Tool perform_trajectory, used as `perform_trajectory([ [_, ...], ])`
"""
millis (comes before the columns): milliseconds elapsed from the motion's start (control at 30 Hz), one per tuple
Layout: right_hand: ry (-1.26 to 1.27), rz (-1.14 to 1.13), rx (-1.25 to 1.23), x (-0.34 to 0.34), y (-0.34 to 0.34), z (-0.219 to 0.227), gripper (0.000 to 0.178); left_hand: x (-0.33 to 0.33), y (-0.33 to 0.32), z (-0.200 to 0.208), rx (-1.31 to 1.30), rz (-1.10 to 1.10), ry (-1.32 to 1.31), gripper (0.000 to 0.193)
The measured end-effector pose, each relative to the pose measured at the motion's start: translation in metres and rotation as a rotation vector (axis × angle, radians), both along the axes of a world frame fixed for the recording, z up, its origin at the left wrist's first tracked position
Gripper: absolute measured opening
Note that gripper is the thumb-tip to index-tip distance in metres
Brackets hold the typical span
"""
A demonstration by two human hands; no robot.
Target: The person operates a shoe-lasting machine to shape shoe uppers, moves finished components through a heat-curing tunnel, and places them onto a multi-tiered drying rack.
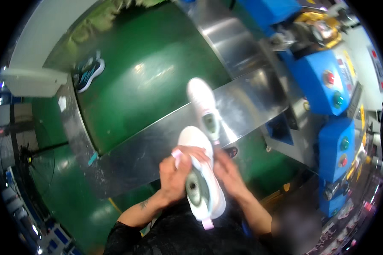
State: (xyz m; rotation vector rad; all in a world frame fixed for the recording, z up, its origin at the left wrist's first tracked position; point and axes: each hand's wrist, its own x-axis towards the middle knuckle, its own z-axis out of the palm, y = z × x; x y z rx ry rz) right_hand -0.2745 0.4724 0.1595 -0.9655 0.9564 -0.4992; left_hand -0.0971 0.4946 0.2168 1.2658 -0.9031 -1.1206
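My left hand (173,175) is closed on a white shoe (217,199) with a grey-green inside and pink tabs, held close in front of my body. Its toe points away from me and its heel lies toward me. My right hand (228,173) is smeared by motion along the right side of this shoe, near the heel of a second one. That second white shoe (202,97) rests on the metal ledge with its toe pointing away. Whether my right fingers touch either shoe, I cannot tell.
Beyond the metal ledge (127,163) stretches a green surface (153,80), with a dark shoe (90,75) at its far left. Blue machine housings (323,80) with red and green buttons line the right side. A fan (30,157) stands at left.
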Motion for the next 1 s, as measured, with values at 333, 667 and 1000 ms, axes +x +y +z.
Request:
perform_trajectory([
  [333, 0.968, -0.012, -0.457, 0.112, -0.099, -0.083, 0.074, 0.12, 0.031, 0.003, 0.035, 0.064, -0.008, 0.044],
  [667, 0.256, -0.92, 0.004, -0.02, 0.117, 0.029, 0.053, 0.058, -0.022, 0.018, -0.331, -0.623, -0.201, 0.045],
  [1000, 0.527, -1.713, -0.272, 0.052, 0.435, 0.167, 0.064, -0.111, 0.172, 0.083, -0.411, -1.619, 0.56, 0.041],
])
